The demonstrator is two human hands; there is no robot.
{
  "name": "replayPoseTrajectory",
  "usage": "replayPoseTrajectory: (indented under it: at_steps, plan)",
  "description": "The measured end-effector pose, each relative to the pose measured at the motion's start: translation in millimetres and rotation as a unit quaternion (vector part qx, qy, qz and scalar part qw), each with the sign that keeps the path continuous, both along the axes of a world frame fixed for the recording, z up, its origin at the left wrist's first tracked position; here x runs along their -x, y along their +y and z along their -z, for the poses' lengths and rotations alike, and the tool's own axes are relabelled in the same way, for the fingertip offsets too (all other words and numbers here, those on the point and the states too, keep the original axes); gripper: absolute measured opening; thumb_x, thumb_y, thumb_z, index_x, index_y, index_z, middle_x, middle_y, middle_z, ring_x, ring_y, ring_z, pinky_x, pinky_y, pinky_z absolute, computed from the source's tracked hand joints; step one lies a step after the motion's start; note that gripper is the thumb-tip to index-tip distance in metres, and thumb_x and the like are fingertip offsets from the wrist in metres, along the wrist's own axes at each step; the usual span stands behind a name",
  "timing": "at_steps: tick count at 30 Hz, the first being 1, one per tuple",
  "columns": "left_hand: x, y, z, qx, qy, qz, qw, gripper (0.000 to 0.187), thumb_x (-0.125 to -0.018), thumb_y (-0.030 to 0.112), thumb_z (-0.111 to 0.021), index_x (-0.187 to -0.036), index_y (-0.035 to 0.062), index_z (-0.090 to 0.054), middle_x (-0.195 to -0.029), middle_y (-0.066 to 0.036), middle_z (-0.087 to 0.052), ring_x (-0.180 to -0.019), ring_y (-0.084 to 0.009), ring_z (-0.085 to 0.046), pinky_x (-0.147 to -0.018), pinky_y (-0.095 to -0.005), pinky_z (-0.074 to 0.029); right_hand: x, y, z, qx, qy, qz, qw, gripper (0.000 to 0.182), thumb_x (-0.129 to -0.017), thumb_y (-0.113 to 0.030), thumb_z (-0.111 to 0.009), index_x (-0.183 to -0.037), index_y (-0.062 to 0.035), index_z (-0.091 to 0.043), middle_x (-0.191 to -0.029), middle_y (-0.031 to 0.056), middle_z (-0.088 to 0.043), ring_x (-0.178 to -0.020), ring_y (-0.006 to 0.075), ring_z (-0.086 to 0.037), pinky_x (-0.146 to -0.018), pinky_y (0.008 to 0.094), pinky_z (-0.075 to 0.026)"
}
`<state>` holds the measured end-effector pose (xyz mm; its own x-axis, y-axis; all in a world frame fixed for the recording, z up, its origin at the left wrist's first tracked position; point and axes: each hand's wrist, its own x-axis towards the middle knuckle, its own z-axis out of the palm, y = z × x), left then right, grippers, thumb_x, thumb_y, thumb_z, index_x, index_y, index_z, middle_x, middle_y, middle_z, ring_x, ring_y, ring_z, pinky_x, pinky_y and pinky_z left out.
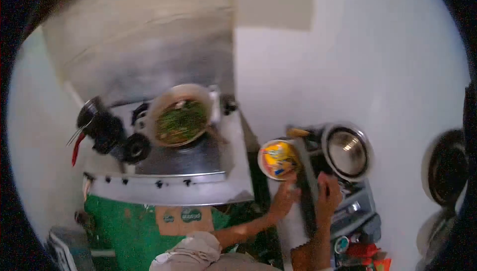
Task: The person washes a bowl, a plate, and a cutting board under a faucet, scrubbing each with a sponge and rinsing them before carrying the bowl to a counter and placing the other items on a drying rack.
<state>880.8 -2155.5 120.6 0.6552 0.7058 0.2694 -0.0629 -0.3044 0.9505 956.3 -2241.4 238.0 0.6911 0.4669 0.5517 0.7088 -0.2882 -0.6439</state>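
Note:
My left hand point(284, 197) is at the near edge of a round bowl point(262, 167) filled with small, brightly coloured packets point(278, 157), mostly yellow. Its fingers are drawn together around something small and pale, too blurred to name. To the right, my right hand point(329, 195) is raised with curled fingers, just below a shiny steel bowl point(346, 151). Whether anything lies inside those fingers is hidden. On the stove at left stands a large pot point(155, 109) holding green leafy food in brownish liquid point(182, 122).
Black cookware point(107, 129) and a red-handled utensil point(77, 149) occupy the stove's left side. A grey tray point(365, 199) with utensils sits below the steel bowl, with red packets point(361, 251) nearer me. Dark pans point(449, 166) hang on the right wall. Cardboard point(184, 220) lies on the green floor.

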Motion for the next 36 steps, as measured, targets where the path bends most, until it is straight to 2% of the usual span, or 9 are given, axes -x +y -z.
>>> replayPoseTrajectory:
  at_steps: [1,5,7,12,13,17,25,28,36]
  plan:
    - [45.4,-3.1,-5.0,0.217,0.071,0.075,0.971,0.043,-0.084,0.012,-0.055,-0.124,0.0063,-0.041,-0.116,-0.011,-0.045,-0.098,-0.0188,-0.054,-0.075,-0.0290,-0.047,29.6,7.4,15.0,0.014,-0.003,-0.051,0.999,0.016,-0.084,-0.016,-0.055,-0.091,-0.0026,-0.061,-0.083,0.0121,-0.062,-0.075,0.0239,-0.060,-0.066,0.0330,-0.046]
    - [221.1,-17.3,91.1,0.285,-0.007,0.059,0.957,0.034,-0.085,0.011,-0.054,-0.119,0.0060,-0.047,-0.111,-0.009,-0.048,-0.098,-0.0163,-0.054,-0.079,-0.0305,-0.044,165.8,33.4,86.6,0.112,0.077,-0.268,0.954,0.019,-0.084,-0.018,-0.055,-0.094,-0.0039,-0.062,-0.087,0.0125,-0.062,-0.074,0.0254,-0.060,-0.065,0.0344,-0.047]
    - [328.5,-14.4,132.8,0.221,0.026,0.015,0.975,0.032,-0.086,0.012,-0.053,-0.118,0.0061,-0.048,-0.108,-0.008,-0.050,-0.097,-0.0165,-0.054,-0.079,-0.0304,-0.044,240.4,42.0,109.9,0.140,0.087,-0.349,0.923,0.020,-0.085,-0.019,-0.055,-0.096,-0.0045,-0.062,-0.088,0.0122,-0.062,-0.073,0.0257,-0.060,-0.065,0.0348,-0.047]
    - [576.3,-23.9,124.3,0.231,0.196,-0.165,0.939,0.028,-0.086,0.014,-0.051,-0.114,0.0060,-0.050,-0.103,-0.007,-0.055,-0.093,-0.0180,-0.054,-0.078,-0.0303,-0.044,438.5,63.9,139.8,0.299,0.136,-0.603,0.727,0.020,-0.085,-0.020,-0.055,-0.099,-0.0095,-0.063,-0.083,0.0099,-0.060,-0.066,0.0264,-0.059,-0.065,0.0351,-0.047]
    - [623.2,-24.8,125.9,0.301,0.146,-0.237,0.912,0.027,-0.085,0.013,-0.050,-0.112,0.0060,-0.051,-0.103,-0.006,-0.055,-0.092,-0.0179,-0.054,-0.077,-0.0303,-0.044,478.8,75.6,154.3,0.135,0.113,-0.665,0.725,0.019,-0.084,-0.019,-0.055,-0.099,-0.0106,-0.063,-0.081,0.0104,-0.059,-0.065,0.0252,-0.059,-0.062,0.0330,-0.047]
    - [757.6,-26.7,79.0,0.424,-0.045,-0.472,0.772,0.026,-0.082,0.010,-0.049,-0.107,0.0069,-0.054,-0.102,-0.005,-0.056,-0.090,-0.0168,-0.055,-0.076,-0.0303,-0.044,629.4,125.7,134.1,0.179,0.046,-0.711,0.678,0.020,-0.085,-0.019,-0.054,-0.101,-0.0103,-0.062,-0.079,0.0095,-0.058,-0.067,0.0240,-0.058,-0.061,0.0328,-0.047]
    - [949.9,49.3,59.0,0.365,-0.124,-0.591,0.709,0.027,-0.083,0.017,-0.053,-0.107,0.0061,-0.053,-0.104,-0.006,-0.057,-0.087,-0.0158,-0.056,-0.075,-0.0309,-0.045,818.4,232.8,137.6,0.124,-0.053,-0.833,0.537,0.020,-0.084,-0.020,-0.053,-0.099,-0.0098,-0.062,-0.078,0.0096,-0.055,-0.071,0.0272,-0.056,-0.062,0.0365,-0.047]
    - [1029.9,89.0,68.4,0.346,-0.139,-0.611,0.698,0.028,-0.083,0.020,-0.054,-0.108,0.0062,-0.053,-0.104,-0.005,-0.057,-0.088,-0.0162,-0.056,-0.075,-0.0311,-0.045,888.6,282.5,141.2,0.213,-0.040,-0.814,0.539,0.021,-0.084,-0.021,-0.053,-0.099,-0.0100,-0.062,-0.080,0.0098,-0.057,-0.073,0.0268,-0.057,-0.064,0.0363,-0.048]
    - [1244.9,173.0,89.6,0.363,-0.130,-0.694,0.608,0.034,-0.081,0.024,-0.054,-0.109,0.0043,-0.050,-0.101,-0.007,-0.058,-0.085,-0.0218,-0.059,-0.070,-0.0342,-0.046,1124.9,463.2,152.3,0.062,-0.026,-0.844,0.532,0.020,-0.085,-0.022,-0.053,-0.099,-0.0105,-0.062,-0.080,0.0079,-0.060,-0.074,0.0242,-0.058,-0.064,0.0342,-0.049]
